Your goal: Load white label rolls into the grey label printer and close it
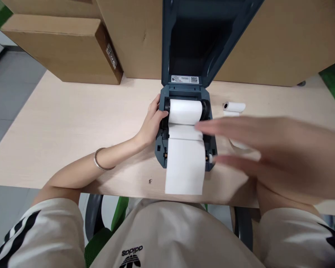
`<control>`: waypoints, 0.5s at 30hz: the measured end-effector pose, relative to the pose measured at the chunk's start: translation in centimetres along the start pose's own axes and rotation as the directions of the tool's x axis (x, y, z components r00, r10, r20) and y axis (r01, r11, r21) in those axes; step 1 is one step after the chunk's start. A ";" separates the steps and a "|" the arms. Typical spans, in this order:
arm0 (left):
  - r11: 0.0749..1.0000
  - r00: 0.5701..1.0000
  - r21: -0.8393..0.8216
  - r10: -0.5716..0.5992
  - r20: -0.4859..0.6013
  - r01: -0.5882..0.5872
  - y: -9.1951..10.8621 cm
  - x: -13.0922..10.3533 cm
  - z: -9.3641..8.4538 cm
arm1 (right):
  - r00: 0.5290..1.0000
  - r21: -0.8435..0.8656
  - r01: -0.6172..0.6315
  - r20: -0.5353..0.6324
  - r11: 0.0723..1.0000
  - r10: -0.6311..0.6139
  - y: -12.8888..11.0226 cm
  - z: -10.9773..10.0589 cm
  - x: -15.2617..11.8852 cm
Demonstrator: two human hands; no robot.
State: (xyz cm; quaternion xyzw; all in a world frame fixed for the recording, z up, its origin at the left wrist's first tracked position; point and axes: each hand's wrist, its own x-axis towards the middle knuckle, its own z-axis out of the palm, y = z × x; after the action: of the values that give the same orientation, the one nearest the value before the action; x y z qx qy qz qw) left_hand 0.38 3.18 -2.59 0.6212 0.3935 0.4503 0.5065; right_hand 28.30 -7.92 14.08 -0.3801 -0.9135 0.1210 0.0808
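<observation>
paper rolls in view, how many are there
2: one paper roll in the open printer, a smaller roll on the table to its right. The right hand could hide another.

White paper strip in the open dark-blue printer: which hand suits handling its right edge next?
Likely the right hand: its blurred fingers are at that edge; the left hand holds the printer's left side.

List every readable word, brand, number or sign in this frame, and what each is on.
"adidas": on the shirt, above part of a logo.
Label with a QR code, on the printer lid: print too small to read.
Sticker on the box: marks unreadable.
Small dark mark on the table: cannot tell what it says.
</observation>
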 end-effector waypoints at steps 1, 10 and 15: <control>1.000 1.000 -0.014 0.010 -0.002 -0.011 0.2 0.1 0.2 | 0.996 -0.028 -0.070 -0.056 0.997 0.068 1.2 -1.1 0.0; 0.979 0.997 -0.197 -0.062 -0.056 0.049 1.3 -0.5 1.0 | 0.634 0.598 -0.260 -0.486 0.758 0.601 13.0 -0.9 7.4; 0.960 0.977 -0.232 -0.183 -0.105 0.155 2.0 -0.7 0.7 | 0.809 0.878 0.019 -0.295 0.478 0.508 11.7 0.1 9.3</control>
State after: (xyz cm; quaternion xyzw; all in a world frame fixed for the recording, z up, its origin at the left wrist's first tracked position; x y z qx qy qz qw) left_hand 0.97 2.00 -0.83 0.4951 0.4235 0.4847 0.5836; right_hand 29.63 6.67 11.19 -0.4403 -0.6077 0.4542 0.4801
